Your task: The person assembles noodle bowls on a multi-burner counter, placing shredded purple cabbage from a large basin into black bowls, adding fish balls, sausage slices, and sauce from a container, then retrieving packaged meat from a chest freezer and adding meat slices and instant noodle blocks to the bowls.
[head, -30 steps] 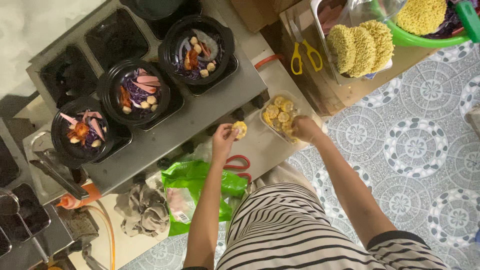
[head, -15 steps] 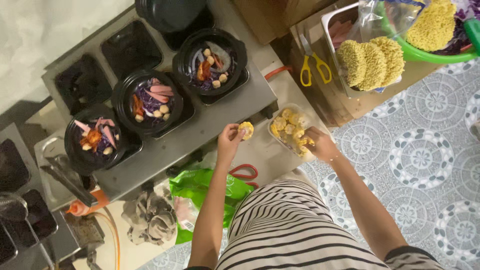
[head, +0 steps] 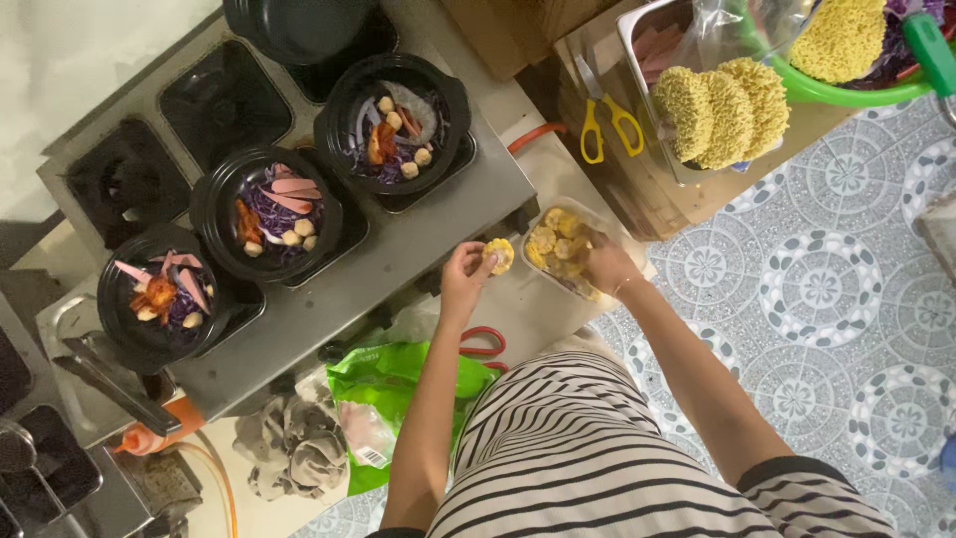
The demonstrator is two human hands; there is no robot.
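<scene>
Left hand [head: 466,271] pinched a corn slice [head: 499,255] by its edges, just off the stove's [head: 418,239] near edge. Right hand [head: 607,269] gripped the corn tub [head: 573,244] beside it. Slice looked light, firm, probably a bit slippery, so the rim's the grab spot; three filled bowls [head: 267,211] sat farther back.

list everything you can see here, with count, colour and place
corn piece: one, yellow, held in the left fingers
corn container: one, clear, full of yellow corn pieces, under the right hand
filled bowls: three, black, in a diagonal row on the steel cooker
steel cooker: one, grey, upper left
noodle blocks: three, yellow, in a metal tray, upper right
scissors: one, yellow handles, left of the tray
green basin: one, top right, holds another noodle block
green bag: one, below the cooker
grey rag: one, lower left
tiled floor: grey patterned, right
left hand: pinches the corn piece
right hand: on the corn container
</scene>
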